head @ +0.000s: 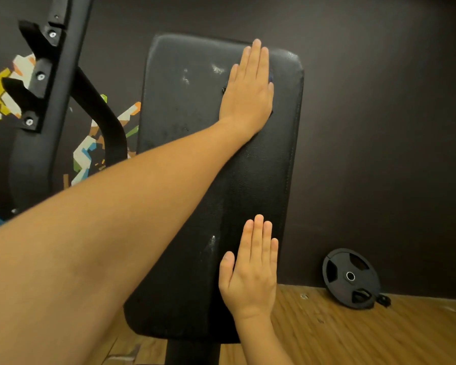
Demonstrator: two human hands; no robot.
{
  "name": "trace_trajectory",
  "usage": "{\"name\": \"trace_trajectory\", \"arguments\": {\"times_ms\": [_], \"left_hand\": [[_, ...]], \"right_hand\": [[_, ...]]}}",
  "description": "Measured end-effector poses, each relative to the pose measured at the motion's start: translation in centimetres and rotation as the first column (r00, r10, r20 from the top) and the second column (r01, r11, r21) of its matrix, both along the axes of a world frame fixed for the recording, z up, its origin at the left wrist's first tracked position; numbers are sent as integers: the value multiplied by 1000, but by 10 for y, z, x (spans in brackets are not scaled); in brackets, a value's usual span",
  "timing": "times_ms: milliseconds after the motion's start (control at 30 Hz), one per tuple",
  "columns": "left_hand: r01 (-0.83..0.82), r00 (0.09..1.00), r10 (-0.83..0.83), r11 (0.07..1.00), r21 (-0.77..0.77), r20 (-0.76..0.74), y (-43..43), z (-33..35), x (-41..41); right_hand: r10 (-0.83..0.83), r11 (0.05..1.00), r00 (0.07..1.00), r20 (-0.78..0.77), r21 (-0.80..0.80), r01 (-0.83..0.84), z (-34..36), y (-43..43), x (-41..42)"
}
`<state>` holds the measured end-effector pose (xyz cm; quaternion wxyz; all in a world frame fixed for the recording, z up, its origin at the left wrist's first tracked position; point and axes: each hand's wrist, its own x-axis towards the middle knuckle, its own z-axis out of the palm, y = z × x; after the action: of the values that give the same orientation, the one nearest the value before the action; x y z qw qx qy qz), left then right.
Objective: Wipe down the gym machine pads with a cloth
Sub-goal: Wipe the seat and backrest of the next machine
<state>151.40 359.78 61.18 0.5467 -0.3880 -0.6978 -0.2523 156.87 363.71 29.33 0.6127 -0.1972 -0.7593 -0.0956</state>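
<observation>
Dim gym corner, dark wall, wood floor.
A dark wall [379, 127] bore a multicoloured angular mural [8, 93] at left; 1 black weight plate [351, 278] leaned against it on the wood-plank floor [379, 335].

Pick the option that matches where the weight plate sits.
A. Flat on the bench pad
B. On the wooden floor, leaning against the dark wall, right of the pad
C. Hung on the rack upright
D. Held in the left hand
B: the weight plate stands tilted on the wooden floor against the dark wall, right of the pad.
</observation>
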Motion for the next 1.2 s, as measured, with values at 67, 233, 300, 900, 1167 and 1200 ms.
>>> {"name": "trace_trajectory", "arguments": {"times_ms": [67, 233, 300, 900, 1167, 1200], "left_hand": [[10, 1000, -10, 1000, -12, 6, -2, 14, 2], [28, 998, -29, 999, 20, 63, -2, 36, 9], [9, 999, -11, 999, 47, 47, 1, 19, 10], [-54, 998, 57, 997, 60, -39, 3, -44, -1], [-33, 999, 33, 995, 96, 0, 5, -29, 3], [-32, 999, 32, 994, 104, -1, 6, -40, 3]], "right_hand": [[8, 1000, 1000, -6, 3, -8, 0, 0, 0], [10, 1000, 1000, -15, 17, -10, 0, 1, -1], [4, 1000, 1000, -11, 20, -4, 0, 2, -1], [7, 1000, 1000, -15, 18, -6, 0, 1, 0], [2, 1000, 1000, -14, 18, -2, 1, 1, 0], [4, 1000, 1000, -16, 17, -4, 1, 1, 0]]}}
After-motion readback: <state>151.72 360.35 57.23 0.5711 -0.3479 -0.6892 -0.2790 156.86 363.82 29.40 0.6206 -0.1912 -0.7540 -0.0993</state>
